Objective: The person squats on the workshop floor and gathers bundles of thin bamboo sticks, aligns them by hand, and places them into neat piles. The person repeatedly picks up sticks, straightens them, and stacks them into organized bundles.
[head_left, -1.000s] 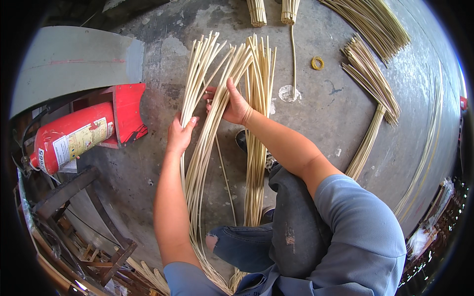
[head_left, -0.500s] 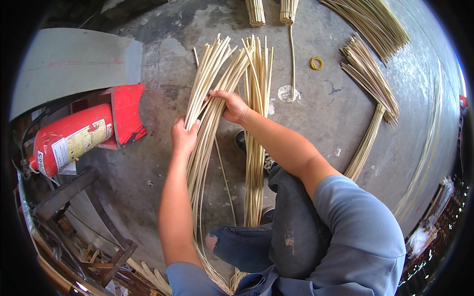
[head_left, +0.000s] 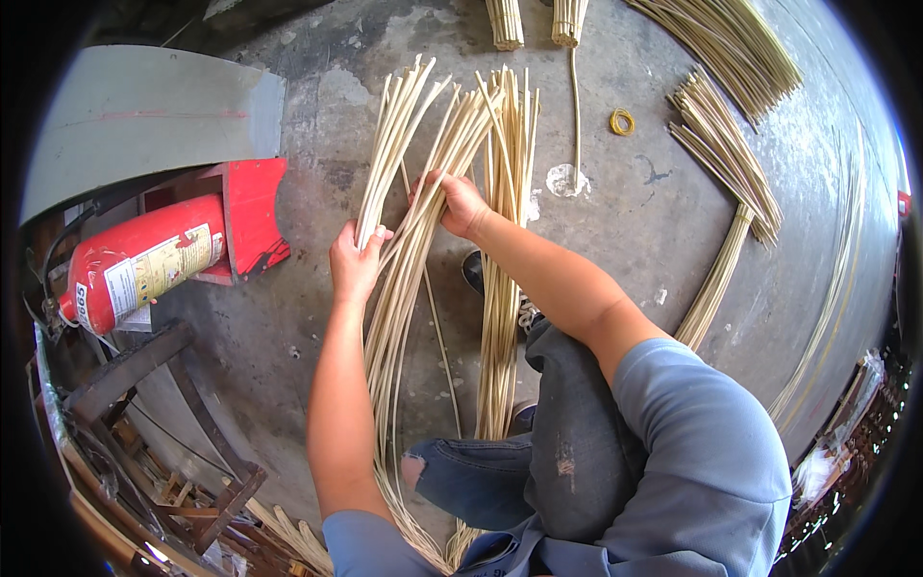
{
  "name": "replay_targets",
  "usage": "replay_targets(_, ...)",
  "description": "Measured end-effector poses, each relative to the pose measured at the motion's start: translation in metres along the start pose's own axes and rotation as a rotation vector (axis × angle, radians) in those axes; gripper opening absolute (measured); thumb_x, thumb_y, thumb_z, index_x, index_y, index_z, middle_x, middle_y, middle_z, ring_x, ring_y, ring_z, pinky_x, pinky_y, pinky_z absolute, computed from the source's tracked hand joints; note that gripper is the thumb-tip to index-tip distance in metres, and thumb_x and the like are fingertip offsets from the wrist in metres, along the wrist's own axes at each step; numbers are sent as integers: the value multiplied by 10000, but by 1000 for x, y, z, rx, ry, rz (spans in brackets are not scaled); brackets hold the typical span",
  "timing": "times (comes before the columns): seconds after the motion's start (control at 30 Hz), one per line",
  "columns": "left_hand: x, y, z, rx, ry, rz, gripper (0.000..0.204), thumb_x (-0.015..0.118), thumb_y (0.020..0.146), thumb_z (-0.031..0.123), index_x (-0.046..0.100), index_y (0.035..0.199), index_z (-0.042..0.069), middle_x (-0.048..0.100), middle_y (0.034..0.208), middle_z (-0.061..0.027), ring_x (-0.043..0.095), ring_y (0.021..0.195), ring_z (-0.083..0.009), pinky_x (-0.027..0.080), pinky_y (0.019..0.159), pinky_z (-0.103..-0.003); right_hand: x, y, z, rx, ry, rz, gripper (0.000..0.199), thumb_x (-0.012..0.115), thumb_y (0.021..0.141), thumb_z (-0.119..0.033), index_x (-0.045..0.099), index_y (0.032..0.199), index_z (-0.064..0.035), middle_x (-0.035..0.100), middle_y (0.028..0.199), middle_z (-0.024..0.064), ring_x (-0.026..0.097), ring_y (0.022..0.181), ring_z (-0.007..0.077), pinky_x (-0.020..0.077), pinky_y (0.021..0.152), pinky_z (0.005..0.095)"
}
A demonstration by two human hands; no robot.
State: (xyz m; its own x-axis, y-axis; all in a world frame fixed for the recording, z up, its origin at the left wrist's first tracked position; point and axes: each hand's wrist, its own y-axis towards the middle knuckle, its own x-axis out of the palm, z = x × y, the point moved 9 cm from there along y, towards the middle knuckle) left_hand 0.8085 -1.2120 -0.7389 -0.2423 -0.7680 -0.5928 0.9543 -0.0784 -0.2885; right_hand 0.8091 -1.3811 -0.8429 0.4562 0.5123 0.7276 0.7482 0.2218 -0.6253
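Sitting low on the concrete floor, knees in torn jeans closest to the camera. A long bunch of pale cane strips runs from under the legs straight out across the floor, fanning at the far ends. The left hand is closed around a few of those strips on the left side of the bunch, thumb wrapped over. The right hand sits a bit farther out, fingers curled tight onto more strips from the same bunch, so both hands are holding cane, near each other but not touching. A second straight bundle lies just right of them.

Left of all that, a red fire extinguisher lies on its side in a red bracket. Farther out by the far edge: a small yellow ring and more cane bundles on the right.
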Motion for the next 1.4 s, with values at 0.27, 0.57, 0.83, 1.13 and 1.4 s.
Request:
replay_targets(0.27, 21, -1, -16, -140, -90, -121, 248, 684, 963, 233, 698, 1004, -11, 752, 848, -87, 701, 783, -164, 545, 746, -327, 9, -12, -3, 47, 129, -209, 301, 628, 899, -234, 619, 1097, -7, 683, 1017, 130, 680, 986, 296, 542, 957, 488)
replay_targets(0.57, 1, 7, -27, -138, -86, -27, 235, 673, 962, 214, 685, 1029, -11, 748, 831, -91, 694, 730, -153, 543, 696, -319, 39, -30, -8, 149, 173, -454, 468, 641, 835, -198, 563, 1235, 33, 640, 1249, 191, 584, 1244, 346, 381, 1158, 510)
replay_targets(0.83, 8, 5, -25, -197, -185, -44, 208, 704, 945, 160, 654, 1030, -23, 743, 854, -104, 708, 742, -156, 570, 709, -316, 26, -17, -8, 21, -5, -214, 252, 709, 880, -169, 611, 1067, -31, 677, 931, 103, 684, 951, 263, 555, 917, 434)
replay_targets(1.13, 14, 4, -24, -207, -320, -68, 252, 729, 952, 202, 634, 1001, -27, 713, 838, -82, 705, 698, -159, 572, 627, -310, 15, -14, -13, 8, 32, -277, 158, 678, 891, -124, 601, 1004, -43, 672, 875, 98, 688, 855, 250, 570, 876, 434)
replay_targets(1.4, 8, 8, -29, -177, -62, -5, 275, 720, 939, 262, 672, 939, -9, 715, 770, -125, 706, 706, -223, 543, 682, -373, 29, -21, -17, -45, -71, -267, 366, 786, 863, -197, 595, 1141, -56, 684, 985, 75, 662, 920, 217, 542, 901, 412)
